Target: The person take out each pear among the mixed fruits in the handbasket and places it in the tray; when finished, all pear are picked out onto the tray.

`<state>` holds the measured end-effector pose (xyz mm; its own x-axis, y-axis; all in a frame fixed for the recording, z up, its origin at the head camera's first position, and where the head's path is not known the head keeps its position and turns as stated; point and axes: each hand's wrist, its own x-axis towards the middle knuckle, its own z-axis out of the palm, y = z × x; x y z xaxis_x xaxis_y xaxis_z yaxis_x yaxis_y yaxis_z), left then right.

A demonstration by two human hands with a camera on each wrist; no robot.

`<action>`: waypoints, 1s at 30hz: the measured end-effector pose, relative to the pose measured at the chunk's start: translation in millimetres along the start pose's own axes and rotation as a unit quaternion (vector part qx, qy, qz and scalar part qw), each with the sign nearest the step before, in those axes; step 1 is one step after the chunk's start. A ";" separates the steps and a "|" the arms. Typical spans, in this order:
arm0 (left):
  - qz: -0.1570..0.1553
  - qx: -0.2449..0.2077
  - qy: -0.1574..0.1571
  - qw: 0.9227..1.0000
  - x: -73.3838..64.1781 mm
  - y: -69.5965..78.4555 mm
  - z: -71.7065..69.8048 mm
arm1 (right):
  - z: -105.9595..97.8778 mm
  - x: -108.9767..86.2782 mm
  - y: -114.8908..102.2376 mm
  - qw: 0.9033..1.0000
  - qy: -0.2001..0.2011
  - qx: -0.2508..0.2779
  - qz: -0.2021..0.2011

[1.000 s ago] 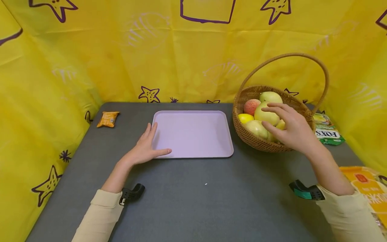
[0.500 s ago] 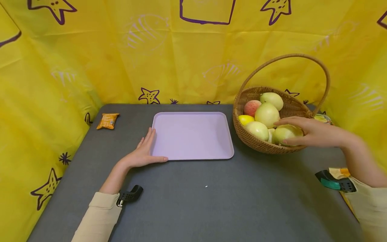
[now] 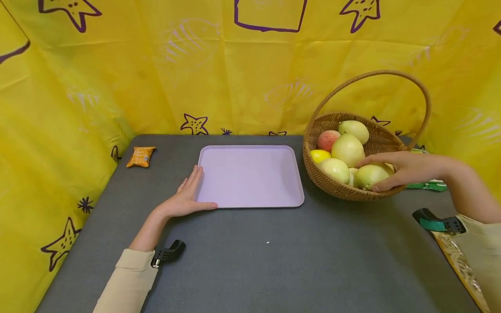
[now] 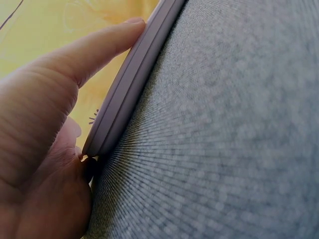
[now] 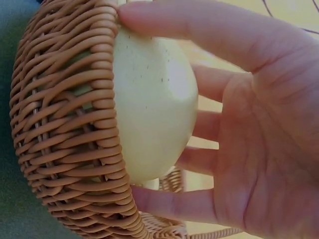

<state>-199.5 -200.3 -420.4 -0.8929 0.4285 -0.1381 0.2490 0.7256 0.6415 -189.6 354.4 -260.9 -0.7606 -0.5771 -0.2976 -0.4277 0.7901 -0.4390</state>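
Observation:
My left hand (image 3: 183, 195) rests at the near left corner of a pale purple tray (image 3: 250, 176). Its fingers lie along the left side and the thumb touches the front edge; the tray's rim (image 4: 130, 82) shows between them in the left wrist view. On the right, my right hand (image 3: 407, 167) reaches over the rim of a wicker basket (image 3: 332, 184) and grips a pale green mango (image 3: 369, 174). The right wrist view shows the thumb on one side of that mango (image 5: 154, 104) and the fingers on the other, with the woven wall close by.
Also in the basket are a peach (image 3: 328, 140), a lemon (image 3: 319, 155) and several pale green fruits. The basket's tall handle (image 3: 385, 71) arches above. An orange snack packet (image 3: 141, 156) lies far left. Beyond the right hand lies a green packet (image 3: 428, 185); another package (image 3: 455, 256) sits near the right sleeve.
My right hand has moved right and down from above the middle of the basket to the mango at its near right, and closed round it. My left hand has settled against the tray's corner.

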 end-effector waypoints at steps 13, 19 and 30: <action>0.007 0.002 0.006 1.000 -2.0 1.5 -1.0 | -15.9 18.6 -1.4 0.990 -0.125 0.058 0.023; 0.009 0.002 0.008 1.000 -2.8 3.3 -1.2 | -18.3 21.5 -2.3 0.983 -0.149 0.099 0.053; 0.004 0.000 0.007 1.000 -5.3 3.9 -0.4 | -9.7 9.3 3.2 0.998 -0.033 0.046 -0.022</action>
<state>-194.0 -199.9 -416.8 -0.8959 0.4267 -0.1233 0.2554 0.7221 0.6430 -202.8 353.5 -256.9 -0.7067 -0.6257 -0.3302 -0.4114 0.7431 -0.5278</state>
